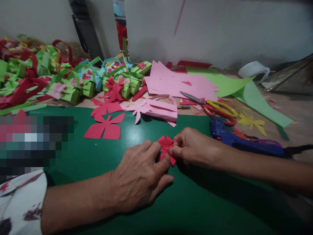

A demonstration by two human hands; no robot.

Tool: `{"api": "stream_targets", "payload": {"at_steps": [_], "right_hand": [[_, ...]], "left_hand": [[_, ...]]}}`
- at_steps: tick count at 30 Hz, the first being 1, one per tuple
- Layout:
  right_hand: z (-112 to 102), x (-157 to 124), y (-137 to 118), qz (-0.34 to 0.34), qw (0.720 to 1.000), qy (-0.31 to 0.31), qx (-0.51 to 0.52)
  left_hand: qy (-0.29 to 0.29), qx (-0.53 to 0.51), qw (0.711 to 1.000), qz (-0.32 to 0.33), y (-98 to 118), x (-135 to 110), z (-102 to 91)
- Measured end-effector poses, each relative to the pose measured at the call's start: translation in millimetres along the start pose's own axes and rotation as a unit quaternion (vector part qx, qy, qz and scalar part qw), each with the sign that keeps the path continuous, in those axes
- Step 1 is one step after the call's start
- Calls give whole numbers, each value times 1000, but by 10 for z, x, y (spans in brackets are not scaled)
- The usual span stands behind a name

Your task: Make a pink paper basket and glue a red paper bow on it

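Observation:
A small red paper flower (pixel 166 147) lies on the green mat (pixel 122 202) in front of me. My left hand (pixel 139 174) rests palm down on the mat, its fingertips pressed onto the flower's left and lower petals. My right hand (pixel 193 145) comes in from the right with fingers curled, pinching the flower's right edge. Both hands meet over the flower, which is partly hidden by the fingers.
A blue glue gun (pixel 242 140) lies just right of my right hand. Scissors (pixel 210 104) lie on pink paper sheets (pixel 176 83). A larger red cut-out (pixel 105 128), a pink paper basket (pixel 158 109), green sheets (pixel 249 94) and several paper baskets (pixel 73 85) crowd the back.

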State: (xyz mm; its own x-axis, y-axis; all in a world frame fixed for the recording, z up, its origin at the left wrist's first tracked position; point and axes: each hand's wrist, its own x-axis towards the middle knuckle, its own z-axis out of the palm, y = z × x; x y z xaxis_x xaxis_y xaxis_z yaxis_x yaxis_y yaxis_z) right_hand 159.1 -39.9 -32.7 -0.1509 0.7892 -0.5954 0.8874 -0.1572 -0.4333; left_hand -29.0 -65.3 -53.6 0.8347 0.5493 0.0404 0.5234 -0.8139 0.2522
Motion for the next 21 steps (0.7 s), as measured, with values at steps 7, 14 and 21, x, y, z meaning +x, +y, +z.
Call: {"api": "stream_targets", "payload": {"at_steps": [7,14,21], "right_hand": [[8,-53,34,-53,998,17,-2],[6,-77,102,-90,996,15,-9],[-63,-293,155,-151,967,185,-85]], "left_hand": [[4,9,1000,-1,1,-17,2],[-9,8,1000,-5,13,-12,-8],[-21,1,1000,-3,14,8,-28]]}}
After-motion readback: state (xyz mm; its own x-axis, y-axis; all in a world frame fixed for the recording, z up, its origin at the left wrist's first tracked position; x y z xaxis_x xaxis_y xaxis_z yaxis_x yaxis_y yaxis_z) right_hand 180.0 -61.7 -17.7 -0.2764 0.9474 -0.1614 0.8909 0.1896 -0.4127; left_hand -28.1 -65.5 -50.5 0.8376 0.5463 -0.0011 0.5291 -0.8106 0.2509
